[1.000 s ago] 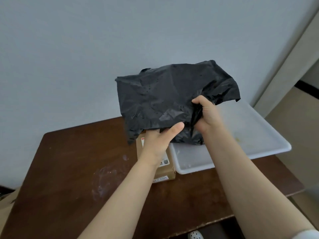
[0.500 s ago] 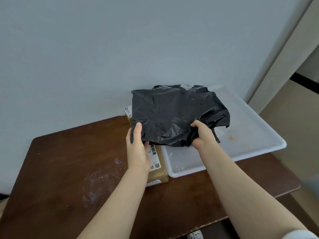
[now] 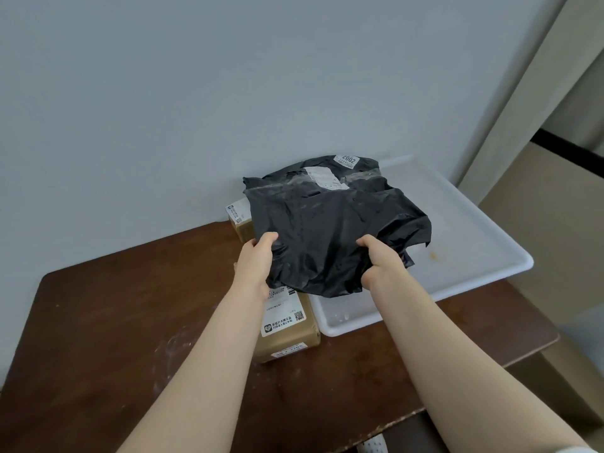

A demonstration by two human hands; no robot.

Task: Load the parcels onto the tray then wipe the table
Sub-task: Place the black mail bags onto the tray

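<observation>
A crumpled black plastic parcel (image 3: 330,230) with white labels on top hangs over the left part of the white tray (image 3: 464,250). My left hand (image 3: 256,259) grips its near left edge and my right hand (image 3: 379,259) grips its near right edge. Under and beside the black parcel a brown cardboard parcel (image 3: 287,331) with white labels lies on the dark wooden table (image 3: 114,322), right against the tray's left rim. Its far end (image 3: 240,220) shows behind the black parcel.
The tray takes up the table's right side and reaches past its right edge. Whitish smears (image 3: 173,351) mark the wood left of the cardboard parcel. A plain wall stands directly behind the table; a beige wall panel (image 3: 536,103) rises at the right.
Both hands have lowered the black parcel from in front of the wall down and away, over the tray's left part. Its top labels now show.
</observation>
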